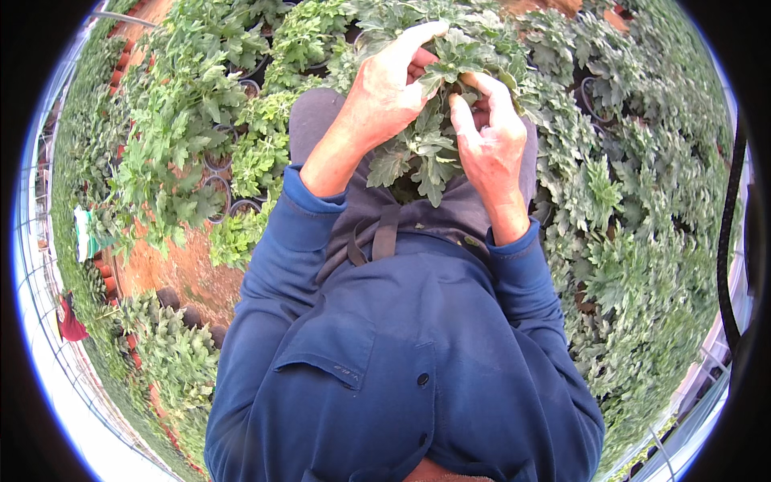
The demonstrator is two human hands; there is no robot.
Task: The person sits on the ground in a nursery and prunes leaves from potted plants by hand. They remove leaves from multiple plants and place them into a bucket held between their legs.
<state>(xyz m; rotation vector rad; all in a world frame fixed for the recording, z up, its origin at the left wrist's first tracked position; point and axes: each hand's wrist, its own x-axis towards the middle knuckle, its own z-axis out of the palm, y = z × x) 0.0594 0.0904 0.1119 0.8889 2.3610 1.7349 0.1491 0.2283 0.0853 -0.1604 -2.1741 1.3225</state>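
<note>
A leafy green potted plant with lobed leaves, like a chrysanthemum point(429, 147), stands between my knees, its pot hidden by foliage. My left hand point(391, 90) reaches in from the left, with thumb and fingers curved around the upper leaves. On the right side of the same plant, my right hand point(491, 129) has its thumb and index finger near a shoot at the top, beside the left fingertips. Leaves cover parts of the fingers of both hands, and whether either one pinches a stem is not plain.
Rows of similar plants point(638, 241) crowd the right side. To the left, more plants point(174, 144) and dark plastic pots point(217, 191) border reddish soil point(174, 271). A green and white bag or container point(85, 234) lies at the far left. A person in red point(72, 319) is partly visible there.
</note>
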